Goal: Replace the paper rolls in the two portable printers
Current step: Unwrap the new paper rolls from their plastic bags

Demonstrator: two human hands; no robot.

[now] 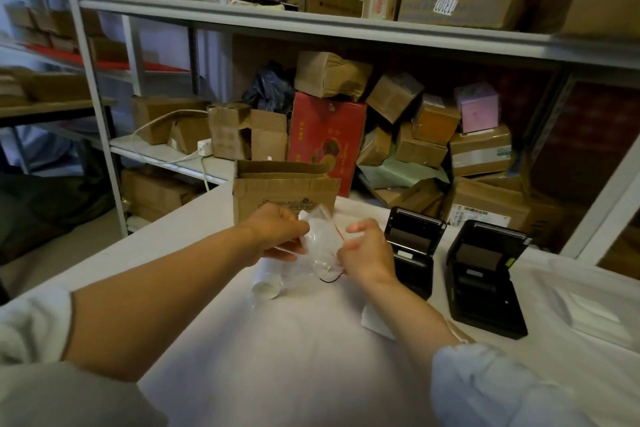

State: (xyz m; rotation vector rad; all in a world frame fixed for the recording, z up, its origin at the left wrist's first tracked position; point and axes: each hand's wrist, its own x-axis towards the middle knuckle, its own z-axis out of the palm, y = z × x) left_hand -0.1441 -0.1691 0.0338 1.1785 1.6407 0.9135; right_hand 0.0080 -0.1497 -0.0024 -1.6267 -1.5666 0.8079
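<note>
Both my hands hold a clear plastic zip bag (pixel 320 241) with a red seal strip above the white-covered table (pixel 294 350). My left hand (pixel 277 236) grips its left side; my right hand (pixel 363 250) pinches its right edge near the seal. A white paper roll (pixel 266 282) lies on the table just below the bag. Two black portable printers stand to the right with their lids raised: the nearer-to-hand one (pixel 412 250) right beside my right hand, the other (pixel 485 277) further right.
An open cardboard box (pixel 284 191) stands on the table behind my hands. A white slip of paper (pixel 375 321) lies by my right forearm. Metal shelving (pixel 311 26) packed with cartons fills the background. A white tray-like shape (pixel 595 308) sits at the far right.
</note>
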